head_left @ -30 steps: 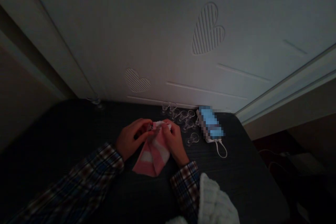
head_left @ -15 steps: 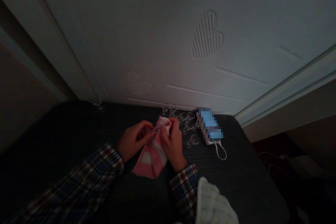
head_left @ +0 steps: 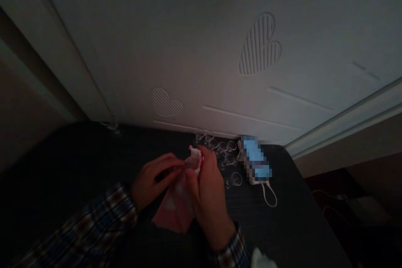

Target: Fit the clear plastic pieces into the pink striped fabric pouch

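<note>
A pink and white cloth [head_left: 176, 207], folded and bunched at its top, is held just above the dark table. My right hand [head_left: 209, 190] grips its upper right side, fingers behind and thumb in front. My left hand [head_left: 157, 178] comes in from the left, its fingertips pinched together at the cloth's upper edge. Whether something small sits between those fingertips is too dark to see. Beyond my right hand lie several clear suction cups with round rings [head_left: 229, 159], the nearest ring one [head_left: 235, 179] a little apart.
A phone [head_left: 256, 157] with a lit screen and a white cord loop [head_left: 270, 194] lies at the table's right. The dark table [head_left: 266, 230] meets a pale panel with heart reliefs [head_left: 259, 46]. Another clear piece [head_left: 114, 125] stands at the back left.
The camera view has shifted slightly. Both hands and the cloth appear nearer and lower. A small shiny thing seen at my left fingertips before is no longer visible.
</note>
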`<state>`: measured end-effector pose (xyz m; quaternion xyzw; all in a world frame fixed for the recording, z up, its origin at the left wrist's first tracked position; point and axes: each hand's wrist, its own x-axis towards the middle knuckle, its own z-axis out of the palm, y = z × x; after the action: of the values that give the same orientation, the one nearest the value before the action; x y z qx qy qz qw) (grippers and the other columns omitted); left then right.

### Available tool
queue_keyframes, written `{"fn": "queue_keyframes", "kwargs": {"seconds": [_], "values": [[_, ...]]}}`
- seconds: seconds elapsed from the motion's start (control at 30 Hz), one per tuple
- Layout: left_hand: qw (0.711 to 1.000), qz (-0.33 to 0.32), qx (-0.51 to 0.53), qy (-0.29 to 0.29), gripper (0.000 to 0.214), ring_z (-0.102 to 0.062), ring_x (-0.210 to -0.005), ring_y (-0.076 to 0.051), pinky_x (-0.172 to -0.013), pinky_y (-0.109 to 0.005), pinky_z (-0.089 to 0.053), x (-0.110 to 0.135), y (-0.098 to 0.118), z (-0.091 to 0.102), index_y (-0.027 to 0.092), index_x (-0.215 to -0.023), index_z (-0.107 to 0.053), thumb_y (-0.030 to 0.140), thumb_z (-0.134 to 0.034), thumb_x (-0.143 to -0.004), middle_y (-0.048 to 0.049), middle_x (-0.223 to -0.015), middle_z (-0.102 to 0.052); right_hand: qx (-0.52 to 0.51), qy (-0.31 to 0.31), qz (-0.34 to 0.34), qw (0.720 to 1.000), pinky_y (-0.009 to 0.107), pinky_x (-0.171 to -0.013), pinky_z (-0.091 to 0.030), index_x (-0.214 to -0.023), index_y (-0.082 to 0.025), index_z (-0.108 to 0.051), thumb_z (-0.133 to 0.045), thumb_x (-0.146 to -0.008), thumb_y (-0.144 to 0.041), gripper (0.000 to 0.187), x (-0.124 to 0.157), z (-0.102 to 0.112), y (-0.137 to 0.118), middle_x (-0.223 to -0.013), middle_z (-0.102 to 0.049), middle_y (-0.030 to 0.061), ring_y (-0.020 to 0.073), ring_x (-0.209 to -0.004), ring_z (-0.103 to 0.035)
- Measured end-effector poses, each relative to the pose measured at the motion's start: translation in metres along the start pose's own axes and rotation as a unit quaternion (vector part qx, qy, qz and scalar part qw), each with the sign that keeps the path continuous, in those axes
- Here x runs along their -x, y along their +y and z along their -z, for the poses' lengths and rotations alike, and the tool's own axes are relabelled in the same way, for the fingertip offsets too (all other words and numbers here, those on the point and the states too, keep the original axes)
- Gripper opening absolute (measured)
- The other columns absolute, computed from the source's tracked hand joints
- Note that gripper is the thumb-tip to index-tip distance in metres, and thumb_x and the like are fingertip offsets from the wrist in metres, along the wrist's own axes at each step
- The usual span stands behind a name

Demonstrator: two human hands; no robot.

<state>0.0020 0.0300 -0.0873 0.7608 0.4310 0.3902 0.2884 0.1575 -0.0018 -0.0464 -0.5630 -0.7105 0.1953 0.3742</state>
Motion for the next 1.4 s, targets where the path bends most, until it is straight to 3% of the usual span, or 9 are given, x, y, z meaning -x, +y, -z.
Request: {"fn": "queue_keyframes", "kwargs": {"seconds": [0.13, 0.2, 0.3, 0.4, 0.5, 0.6, 1.07, 1.17, 1.4], "values": [[0.999, 0.024, 0.028, -0.009, 0.020, -0.056, -0.077, -0.014, -0.070, -0.024, -0.046, 0.001, -0.001, 0.000, 0.020, -0.091, -0.063, 0.028, -0.046, -0.083, -0.0041, -0.088, -0.059, 0.043, 0.003, 0.036, 0.998, 0.034, -0.074, -0.048, -0.125, -0.026, -0.040, -0.041, -0.082, -0.040, 0.045, 0.016, 0.037, -0.009, -0.119, -0.050, 0.0087, 0.0215, -0.096, -0.055], [0.999, 0.035, 0.038, -0.005, 0.019, -0.056, -0.077, -0.014, -0.068, -0.023, -0.047, 0.001, -0.002, 0.000, 0.021, -0.089, -0.063, 0.027, -0.047, -0.083, -0.0041, -0.088, -0.059, 0.089, 0.103, 0.014, 0.991, 0.033, -0.067, -0.048, -0.111, -0.028, -0.052, -0.034, -0.085, -0.037, 0.033, 0.014, 0.069, -0.003, -0.103, -0.057, 0.0078, 0.0196, -0.082, -0.057], [0.998, 0.052, 0.043, 0.007, 0.018, -0.056, -0.078, -0.015, -0.067, -0.023, -0.047, 0.001, -0.004, -0.001, 0.022, -0.088, -0.063, 0.027, -0.047, -0.083, -0.0041, -0.087, -0.060, 0.202, 0.234, -0.057, 0.949, 0.036, -0.070, -0.046, -0.102, -0.025, -0.055, -0.041, -0.083, -0.036, 0.026, -0.009, 0.115, 0.032, -0.094, -0.059, 0.0084, 0.0200, -0.077, -0.057], [0.998, 0.057, 0.039, 0.013, 0.017, -0.057, -0.078, -0.015, -0.068, -0.023, -0.048, 0.002, -0.006, -0.001, 0.024, -0.088, -0.064, 0.027, -0.048, -0.082, -0.0036, -0.087, -0.061, 0.271, 0.159, -0.080, 0.946, 0.041, -0.075, -0.045, -0.114, -0.018, -0.050, -0.048, -0.077, -0.042, 0.044, -0.042, 0.137, 0.090, -0.107, -0.055, 0.0137, 0.0248, -0.090, -0.056], [0.997, 0.062, 0.037, 0.020, 0.017, -0.057, -0.078, -0.015, -0.068, -0.023, -0.048, 0.003, -0.006, -0.002, 0.025, -0.088, -0.064, 0.028, -0.049, -0.082, -0.0028, -0.087, -0.061, 0.301, 0.065, -0.097, 0.946, 0.047, -0.080, -0.043, -0.122, -0.013, -0.044, -0.055, -0.070, -0.047, 0.062, -0.059, 0.129, 0.139, -0.107, -0.053, 0.0174, 0.0310, -0.099, -0.052], [0.996, 0.074, 0.040, 0.033, 0.017, -0.057, -0.078, -0.015, -0.068, -0.023, -0.049, 0.005, -0.005, -0.003, 0.025, -0.087, -0.064, 0.030, -0.049, -0.081, -0.0026, -0.086, -0.061, 0.326, 0.008, -0.117, 0.938, 0.048, -0.081, -0.042, -0.127, -0.008, -0.037, -0.056, -0.068, -0.044, 0.072, -0.060, 0.114, 0.158, -0.106, -0.052, 0.0198, 0.0334, -0.101, -0.051], [0.998, 0.067, 0.005, -0.019, 0.017, -0.059, -0.081, -0.016, -0.068, -0.022, -0.050, 0.011, -0.014, 0.002, 0.030, -0.089, -0.063, 0.030, -0.048, -0.081, -0.0006, -0.089, -0.063, 0.356, 0.078, -0.122, 0.923, 0.050, -0.081, -0.040, -0.128, -0.010, -0.035, -0.051, -0.072, -0.048, 0.070, -0.062, 0.095, 0.155, -0.106, -0.046, 0.0202, 0.0343, -0.102, -0.045], [0.994, 0.103, 0.007, 0.021, 0.017, -0.059, -0.083, -0.016, -0.072, -0.021, -0.048, 0.014, -0.014, 0.001, 0.030, -0.087, -0.063, 0.028, -0.048, -0.081, 0.0009, -0.092, -0.063, 0.369, 0.073, -0.145, 0.915, 0.051, -0.081, -0.040, -0.129, -0.007, -0.034, -0.053, -0.071, -0.049, 0.073, -0.063, 0.095, 0.151, -0.106, -0.047, 0.0223, 0.0360, -0.102, -0.045], [0.994, 0.100, 0.027, 0.014, 0.016, -0.059, -0.083, -0.016, -0.071, -0.021, -0.048, 0.018, -0.017, 0.000, 0.032, -0.091, -0.063, 0.029, -0.050, -0.081, 0.0017, -0.091, -0.063, 0.349, 0.020, -0.182, 0.919, 0.050, -0.081, -0.041, -0.134, -0.010, -0.026, -0.061, -0.064, -0.051, 0.089, -0.060, 0.110, 0.147, -0.106, -0.049, 0.0205, 0.0357, -0.102, -0.047]]}}
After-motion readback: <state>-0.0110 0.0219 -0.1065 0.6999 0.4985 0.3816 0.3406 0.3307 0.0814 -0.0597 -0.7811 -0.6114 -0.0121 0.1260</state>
